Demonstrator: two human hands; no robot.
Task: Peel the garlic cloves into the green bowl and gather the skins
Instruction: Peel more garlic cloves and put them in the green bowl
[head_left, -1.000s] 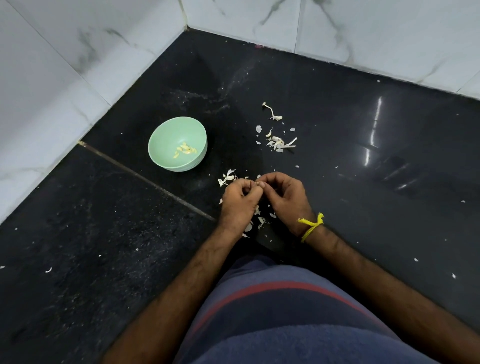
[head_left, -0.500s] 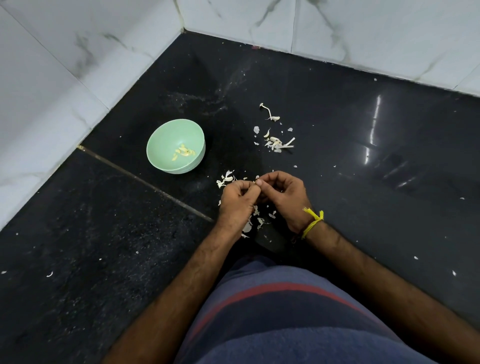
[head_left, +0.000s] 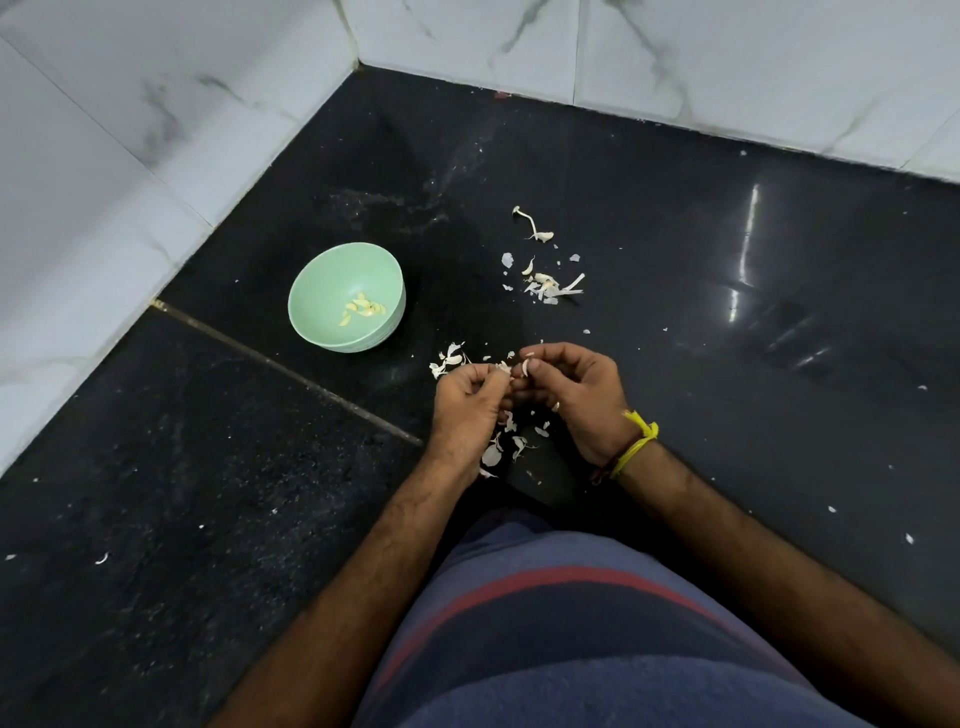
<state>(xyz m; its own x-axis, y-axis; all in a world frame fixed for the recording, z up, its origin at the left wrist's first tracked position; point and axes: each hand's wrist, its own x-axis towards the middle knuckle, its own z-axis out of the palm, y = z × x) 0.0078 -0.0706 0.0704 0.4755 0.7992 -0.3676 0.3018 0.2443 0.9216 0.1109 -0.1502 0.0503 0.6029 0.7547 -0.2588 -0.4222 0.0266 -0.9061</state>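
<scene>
we sit over a dark floor (head_left: 675, 415) with both hands together at the centre of our view. the right hand (head_left: 582, 400) pinches a small pale garlic clove (head_left: 525, 367) between thumb and forefinger, its grip curled round it, while the left hand (head_left: 467, 400) has fingers curled in to pick at the skin — working close together, we judge, so the loosened flakes drop straight down. skins (head_left: 506, 441) lie on the floor just under the hands, more at ten o'clock (head_left: 448, 359), and a further heap of skins (head_left: 550, 285) at twelve. the green bowl (head_left: 306, 312) stands near at ten o'clock, holding a few peeled cloves (head_left: 363, 310) — within reach for dropping the next one. the gathering is not yet begun.
</scene>
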